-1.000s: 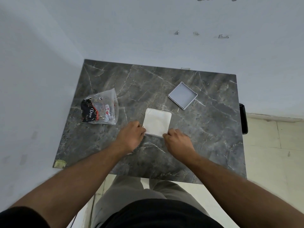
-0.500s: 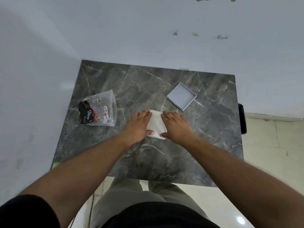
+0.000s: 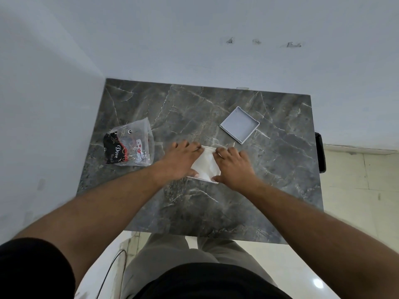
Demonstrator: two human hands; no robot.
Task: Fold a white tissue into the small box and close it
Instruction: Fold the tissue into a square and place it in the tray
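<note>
The white tissue (image 3: pixel 205 165) lies in the small white box, of which only the near rim (image 3: pixel 200 179) shows, at the middle of the dark marble table (image 3: pixel 194 212). My left hand (image 3: pixel 181 160) covers the tissue's left side and my right hand (image 3: pixel 235 167) its right side. The fingertips of both hands hold its far edge and the thumbs rest at the near rim. Only a strip of tissue shows between the hands. The box's grey-white lid (image 3: pixel 239 125) lies upturned, apart from the box, to the far right.
A clear plastic bag (image 3: pixel 129 147) with black and red wrappers lies to the left of the box. White walls border the table at the back and left. A black object (image 3: pixel 320 154) hangs at the table's right edge.
Both hands moved forward from the box's near corners onto the tissue. They now cover most of it, and the tissue looks bunched between them.
</note>
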